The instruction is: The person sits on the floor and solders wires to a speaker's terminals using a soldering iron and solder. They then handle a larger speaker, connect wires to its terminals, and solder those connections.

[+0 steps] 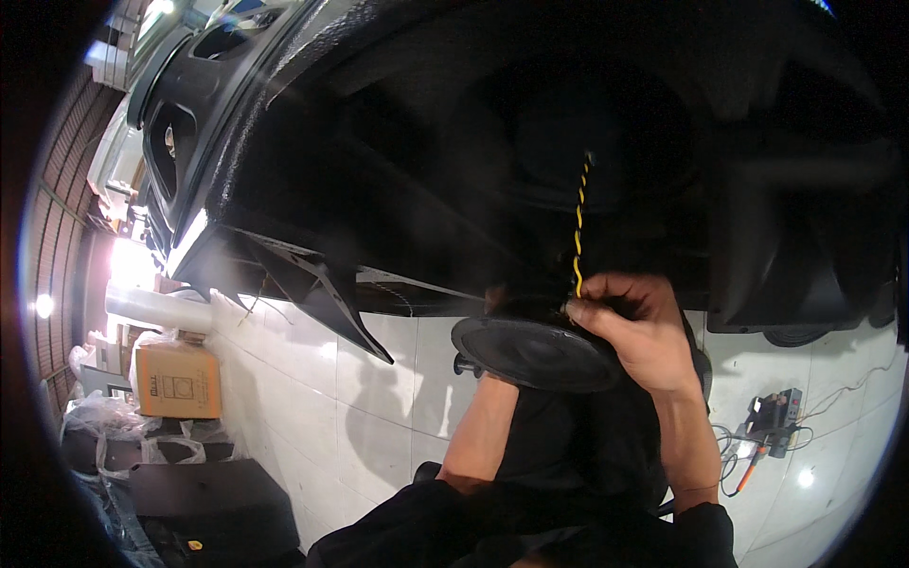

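A round black speaker driver (535, 352) is held tilted above my lap, its cone toward me. My left hand (497, 386) reaches up behind it and supports it; most of its fingers are hidden by the driver. A twisted yellow-and-black wire (579, 222) hangs from the dark opening of a large black speaker cabinet (379, 180) and runs down to the driver's far rim. There my right hand (639, 331) pinches the wire's lower end between thumb and fingers, close to the driver's edge. The exact contact point is dark and partly covered by the fingers.
A black pointed panel (331, 293) juts from the cabinet's lower left. On the tiled floor at right lie a black power strip (781, 417) and an orange-handled tool (746, 473) with a cable. A cardboard box (178, 379), plastic wrap (109, 417) and a dark panel (213, 502) are at left.
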A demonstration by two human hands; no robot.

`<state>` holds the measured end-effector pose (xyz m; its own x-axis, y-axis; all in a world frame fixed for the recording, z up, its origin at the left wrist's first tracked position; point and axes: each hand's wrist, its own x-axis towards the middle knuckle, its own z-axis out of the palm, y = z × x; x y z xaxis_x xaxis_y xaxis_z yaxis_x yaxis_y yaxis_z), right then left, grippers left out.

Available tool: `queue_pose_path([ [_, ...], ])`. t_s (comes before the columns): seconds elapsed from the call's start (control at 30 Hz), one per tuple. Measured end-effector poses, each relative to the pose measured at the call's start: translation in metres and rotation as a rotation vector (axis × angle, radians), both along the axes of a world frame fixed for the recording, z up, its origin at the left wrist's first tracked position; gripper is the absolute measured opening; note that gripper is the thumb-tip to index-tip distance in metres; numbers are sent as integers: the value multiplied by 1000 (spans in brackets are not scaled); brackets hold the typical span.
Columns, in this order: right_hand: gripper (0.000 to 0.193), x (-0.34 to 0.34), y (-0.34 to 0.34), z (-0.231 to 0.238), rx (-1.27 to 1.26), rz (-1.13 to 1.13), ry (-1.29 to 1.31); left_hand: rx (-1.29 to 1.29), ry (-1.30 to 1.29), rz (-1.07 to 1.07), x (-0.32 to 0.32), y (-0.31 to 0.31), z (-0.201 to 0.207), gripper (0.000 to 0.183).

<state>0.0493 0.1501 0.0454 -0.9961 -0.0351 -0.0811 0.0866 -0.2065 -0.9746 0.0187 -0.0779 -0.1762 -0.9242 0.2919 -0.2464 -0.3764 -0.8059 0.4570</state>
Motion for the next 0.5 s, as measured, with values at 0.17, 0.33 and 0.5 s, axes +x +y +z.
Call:
queue_pose_path([
  [0.17,18,10,-12,-10,118,-218,156,365,-110,-36,19,-11,-25,50],
  [0.33,39,55,-1,-26,291,-283,170,343,164,-81,18,19,33,48],
  [0.5,42,85,2,-31,323,-259,88,380,78,-208,15,32,111,39],
])
